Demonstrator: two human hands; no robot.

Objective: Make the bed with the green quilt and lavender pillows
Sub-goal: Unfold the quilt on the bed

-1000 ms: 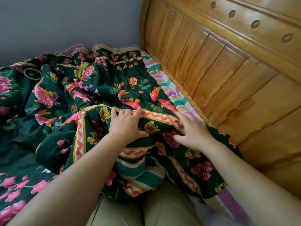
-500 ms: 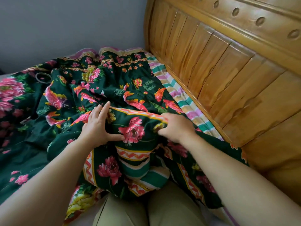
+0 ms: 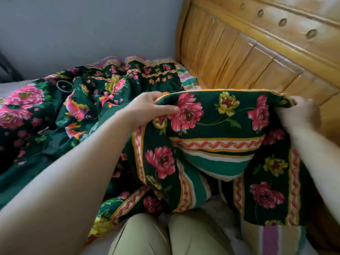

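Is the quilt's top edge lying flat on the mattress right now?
No: the left hand and the right hand each grip the green quilt by its edge, holding it raised in front of the wooden headboard.

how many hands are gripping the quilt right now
2: the left hand grips the green quilt at its raised edge's left end, the right hand at the right end, by the wooden headboard.

I see soft, even daylight with gentle glare on the wooden headboard (image 3: pixel 257 52), my right hand (image 3: pixel 301 113) is blurred at its fingers, and the wide lens bends the edges.
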